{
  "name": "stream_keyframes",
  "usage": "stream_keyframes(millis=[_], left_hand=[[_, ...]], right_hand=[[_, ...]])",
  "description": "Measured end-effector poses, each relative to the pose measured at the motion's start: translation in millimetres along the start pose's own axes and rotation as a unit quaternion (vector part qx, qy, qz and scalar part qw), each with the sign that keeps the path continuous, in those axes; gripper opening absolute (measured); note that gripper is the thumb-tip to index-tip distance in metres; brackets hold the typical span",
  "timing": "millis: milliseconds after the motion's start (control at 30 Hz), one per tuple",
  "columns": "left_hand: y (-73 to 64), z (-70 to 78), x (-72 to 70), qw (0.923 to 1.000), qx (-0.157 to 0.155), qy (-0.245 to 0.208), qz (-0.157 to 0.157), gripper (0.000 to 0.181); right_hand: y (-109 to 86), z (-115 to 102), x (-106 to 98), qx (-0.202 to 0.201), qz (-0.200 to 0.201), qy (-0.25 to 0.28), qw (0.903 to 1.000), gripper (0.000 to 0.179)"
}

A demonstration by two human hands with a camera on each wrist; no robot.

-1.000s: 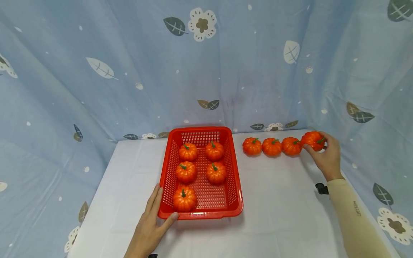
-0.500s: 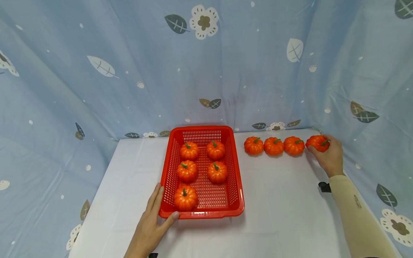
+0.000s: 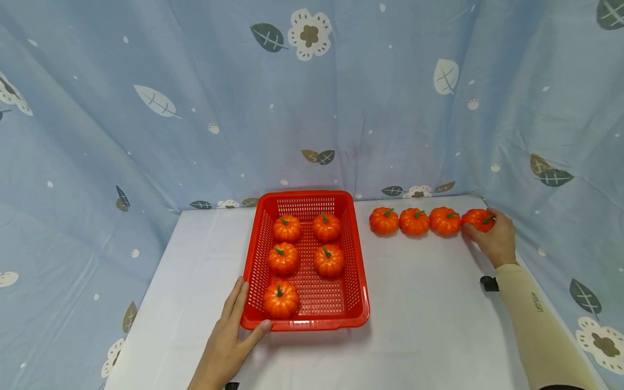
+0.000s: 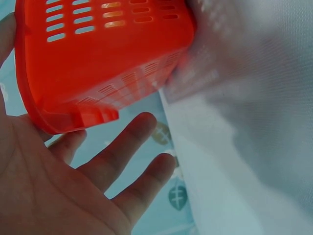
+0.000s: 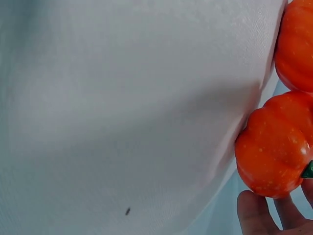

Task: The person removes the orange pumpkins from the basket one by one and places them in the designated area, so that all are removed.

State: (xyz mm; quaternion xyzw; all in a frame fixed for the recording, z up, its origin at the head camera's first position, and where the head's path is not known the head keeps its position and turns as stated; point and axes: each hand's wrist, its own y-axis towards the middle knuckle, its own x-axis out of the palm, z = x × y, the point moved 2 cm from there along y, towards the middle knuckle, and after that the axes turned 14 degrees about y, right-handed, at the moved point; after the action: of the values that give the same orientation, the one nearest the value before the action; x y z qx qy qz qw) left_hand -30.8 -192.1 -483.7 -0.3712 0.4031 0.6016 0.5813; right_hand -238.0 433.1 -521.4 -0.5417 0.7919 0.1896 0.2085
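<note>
A red plastic basket (image 3: 359, 271) with slotted walls stands mid-table, holding several small orange toy pumpkins (image 3: 281, 299) with green stems. At its near left corner rests my left hand (image 3: 225, 338), fingers straight along the side and thumb on the front rim. From the left wrist view, two fingers (image 4: 139, 183) stretch free below the basket corner (image 4: 107, 63). My right hand (image 3: 497, 241) holds a pumpkin (image 3: 475, 221) at the right end of a row along the back. Its fingertips (image 5: 252, 205) touch the held pumpkin's side (image 5: 271, 152) in the right wrist view.
Three more pumpkins (image 3: 414, 222) make up the row to the left of the held one. A white cloth covers the table (image 3: 414, 325). Blue patterned curtain (image 3: 390, 108) hangs directly behind the row and along both sides.
My right hand has brought its pumpkin down from slightly above the row to the table at the row's right end. The left hand and basket have stayed in place.
</note>
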Motion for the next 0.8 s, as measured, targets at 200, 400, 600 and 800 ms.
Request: stream_keyframes(millis=[200,400,600,800], left_hand=[[-0.6,0.5,0.3,1.0000,-0.007,0.005,-0.004,0.094],[-0.8,0.4,1.3,1.0000,-0.007,0.000,-0.005,0.094],[-0.2,-0.2,2.0,0.9999,-0.008,0.002,-0.007,0.094],[0.3,-0.1,1.5,0.9999,-0.012,0.007,-0.008,0.094]], right_hand=[[1.6,-0.2,0.0,0.010,-0.012,-0.002,0.9999,0.089],[2.6,0.5,1.0,0.023,-0.024,-0.006,0.9994,0.091],[2.8,0.6,0.7,0.032,-0.031,-0.001,0.9990,0.098],[3.7,2.8,2.0,0.049,-0.036,0.014,0.9980,0.102]])
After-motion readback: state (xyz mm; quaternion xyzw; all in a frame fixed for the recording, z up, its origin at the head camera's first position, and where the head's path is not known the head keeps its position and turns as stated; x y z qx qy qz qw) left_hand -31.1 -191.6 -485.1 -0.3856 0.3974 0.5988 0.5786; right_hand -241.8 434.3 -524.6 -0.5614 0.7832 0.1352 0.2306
